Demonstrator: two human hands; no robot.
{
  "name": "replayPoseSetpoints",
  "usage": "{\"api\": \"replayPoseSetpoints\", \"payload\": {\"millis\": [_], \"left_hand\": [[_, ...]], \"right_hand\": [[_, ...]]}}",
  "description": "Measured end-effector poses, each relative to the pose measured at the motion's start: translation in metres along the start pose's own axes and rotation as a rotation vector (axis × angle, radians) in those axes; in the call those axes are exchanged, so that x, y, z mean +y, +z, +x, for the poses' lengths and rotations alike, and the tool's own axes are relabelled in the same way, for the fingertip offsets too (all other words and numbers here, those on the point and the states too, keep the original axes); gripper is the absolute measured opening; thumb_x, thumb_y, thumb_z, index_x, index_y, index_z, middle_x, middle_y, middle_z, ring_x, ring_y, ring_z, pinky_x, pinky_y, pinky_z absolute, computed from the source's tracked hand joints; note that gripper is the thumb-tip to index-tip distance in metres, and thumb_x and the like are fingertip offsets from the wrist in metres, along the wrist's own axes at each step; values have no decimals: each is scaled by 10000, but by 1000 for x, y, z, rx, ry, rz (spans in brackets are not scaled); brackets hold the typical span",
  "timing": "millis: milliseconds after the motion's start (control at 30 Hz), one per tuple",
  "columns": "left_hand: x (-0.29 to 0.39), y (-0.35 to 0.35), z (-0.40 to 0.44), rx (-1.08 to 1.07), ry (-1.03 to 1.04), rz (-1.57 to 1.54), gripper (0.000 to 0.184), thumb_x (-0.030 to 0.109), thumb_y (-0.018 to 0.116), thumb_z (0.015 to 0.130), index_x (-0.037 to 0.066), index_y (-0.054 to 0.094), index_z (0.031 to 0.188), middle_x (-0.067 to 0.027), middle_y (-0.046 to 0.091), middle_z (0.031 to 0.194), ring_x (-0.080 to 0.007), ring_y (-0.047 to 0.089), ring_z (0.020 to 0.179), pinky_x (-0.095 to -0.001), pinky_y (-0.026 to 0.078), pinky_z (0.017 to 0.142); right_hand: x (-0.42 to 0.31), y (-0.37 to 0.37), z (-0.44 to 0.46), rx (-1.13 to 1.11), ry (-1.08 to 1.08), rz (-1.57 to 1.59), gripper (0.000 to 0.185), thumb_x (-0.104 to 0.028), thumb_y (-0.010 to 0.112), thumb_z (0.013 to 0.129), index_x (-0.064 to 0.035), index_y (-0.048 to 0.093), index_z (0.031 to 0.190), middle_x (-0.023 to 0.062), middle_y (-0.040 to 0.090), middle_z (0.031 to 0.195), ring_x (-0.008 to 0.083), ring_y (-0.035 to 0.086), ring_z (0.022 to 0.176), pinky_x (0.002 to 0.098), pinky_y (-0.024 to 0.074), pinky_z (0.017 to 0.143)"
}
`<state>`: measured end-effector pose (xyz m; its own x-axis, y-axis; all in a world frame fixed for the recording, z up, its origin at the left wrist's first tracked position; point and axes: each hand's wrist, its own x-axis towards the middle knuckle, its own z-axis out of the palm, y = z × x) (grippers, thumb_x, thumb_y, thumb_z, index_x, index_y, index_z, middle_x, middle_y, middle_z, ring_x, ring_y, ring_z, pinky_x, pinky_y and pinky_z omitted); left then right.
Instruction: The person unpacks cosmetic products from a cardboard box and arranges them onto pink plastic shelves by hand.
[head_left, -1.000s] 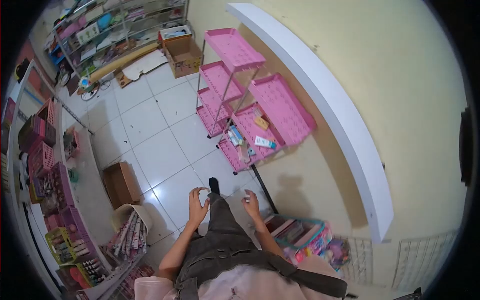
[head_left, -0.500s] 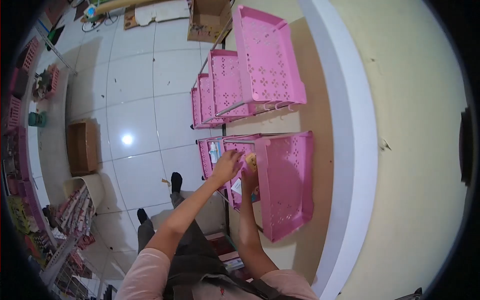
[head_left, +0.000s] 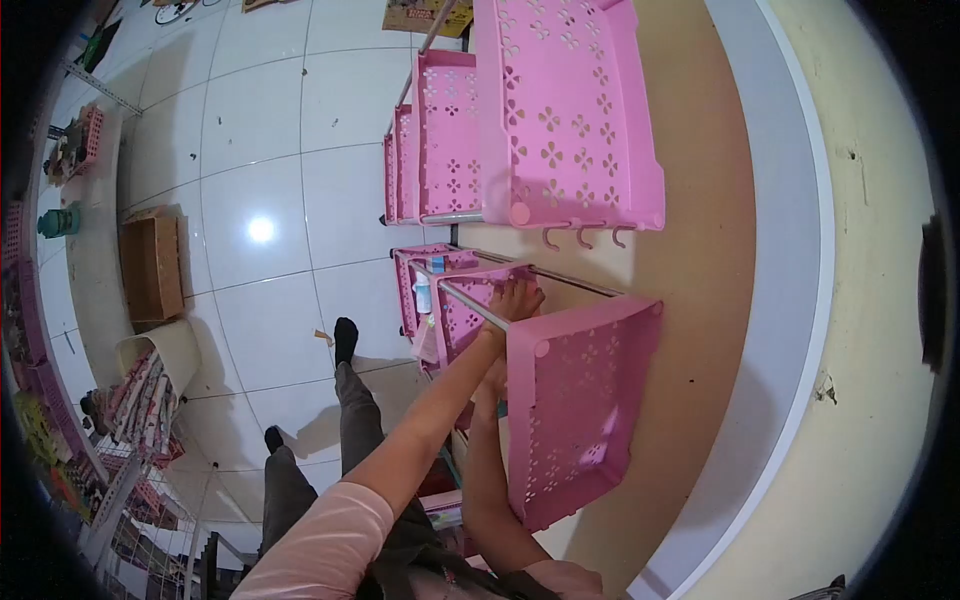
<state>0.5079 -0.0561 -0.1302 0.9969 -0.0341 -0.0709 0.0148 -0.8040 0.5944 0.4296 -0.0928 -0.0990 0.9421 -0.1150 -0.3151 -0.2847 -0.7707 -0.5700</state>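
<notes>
My left hand (head_left: 515,300) reaches into the middle basket (head_left: 462,322) of the nearer pink tiered rack, fingers apart against its perforated inside. Lower and closer to me, my right hand (head_left: 490,382) is at the same tier; its fingers are largely hidden by the left forearm and the top basket (head_left: 585,410). Whether it holds anything is not visible. In the lower tier stand a white and blue bottle (head_left: 422,294) and a pale pink packet (head_left: 426,342).
A second pink rack (head_left: 570,120) with small hooks stands just beyond, along the wall. A cardboard box (head_left: 152,270) and a cream bin (head_left: 180,360) of rolled patterned material sit at left, near shelves. My feet are on white tiles.
My view has shifted closer to the racks. My left hand has moved deeper into the middle basket. A yellowish item seen by my right hand is now out of sight.
</notes>
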Motion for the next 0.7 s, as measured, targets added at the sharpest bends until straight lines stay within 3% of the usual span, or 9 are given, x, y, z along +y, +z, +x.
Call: {"api": "replayPoseSetpoints", "payload": {"millis": [67, 133, 233, 367, 433, 533, 567, 633, 700], "left_hand": [[-7, -12, -1, -1, -23, -15, 441, 197, 465, 700, 115, 334, 1113, -190, 346, 1088, -341, 384, 983, -430, 350, 786], [-15, -42, -21, -49, -136, -592, 489, 133, 493, 661, 97, 324, 1119, -203, 350, 1068, -348, 397, 947, -414, 354, 783], [-33, -53, -60, 122, 77, -486, 545, 84, 509, 620, 67, 314, 1130, -223, 352, 1054, -357, 392, 940, -382, 359, 780], [-44, -145, -138, 187, -14, -607, 518, 138, 590, 635, 34, 365, 1090, -168, 424, 983, -272, 412, 931, -321, 356, 759], [-66, -149, -190, 252, -112, -794, 498, 177, 599, 647, 53, 391, 1082, -144, 438, 972, -228, 435, 860, -304, 371, 719], [-119, -158, -288, 132, -410, -1371, 413, 225, 581, 692, 64, 450, 1049, -38, 476, 822, -109, 433, 698, -238, 370, 628], [-126, -183, -323, 139, -459, -1380, 375, 224, 477, 744, 53, 422, 1074, -53, 486, 946, -147, 481, 846, -259, 360, 778], [-142, -207, -397, 249, -652, -1687, 431, 340, 416, 740, 43, 426, 1052, -101, 480, 988, -209, 491, 883, -332, 384, 780], [-150, -217, -476, 458, -578, -1927, 452, 375, 401, 729, 42, 429, 1035, -122, 472, 1002, -242, 489, 889, -376, 402, 745]], "right_hand": [[-5, 4, -4, 32, -25, -26, 423, -230, 558, 692, 26, 406, 992, 179, 463, 969, 296, 469, 850, 352, 357, 747], [-1, 0, -10, 79, -45, -59, 415, -233, 554, 698, 25, 407, 987, 176, 467, 960, 293, 473, 840, 351, 361, 739], [-7, 6, -12, 143, -78, -122, 403, -236, 547, 706, 25, 408, 981, 170, 473, 947, 288, 479, 825, 350, 368, 726], [-18, 24, -32, 172, -134, -114, 392, -239, 540, 714, 24, 410, 974, 165, 479, 935, 284, 486, 811, 348, 375, 714], [2, 50, -42, 282, 54, 522, 377, -360, 449, 774, -58, 456, 999, 46, 482, 793, 160, 482, 620, 291, 418, 571], [-31, 58, -83, -93, 111, 886, 391, -382, 453, 775, -66, 418, 1003, 75, 490, 843, 171, 498, 683, 275, 423, 571], [-54, 61, -105, -357, 210, 1206, 386, -386, 444, 781, -56, 425, 981, 94, 493, 869, 162, 500, 706, 256, 417, 566], [-84, 80, -146, -484, 259, 1219, 376, -385, 409, 795, -70, 423, 1000, 87, 509, 826, 165, 511, 674, 271, 433, 570], [-110, 101, -194, -922, 219, 1119, 377, -382, 373, 808, -62, 435, 998, 90, 514, 840, 171, 514, 675, 293, 456, 571]]}}
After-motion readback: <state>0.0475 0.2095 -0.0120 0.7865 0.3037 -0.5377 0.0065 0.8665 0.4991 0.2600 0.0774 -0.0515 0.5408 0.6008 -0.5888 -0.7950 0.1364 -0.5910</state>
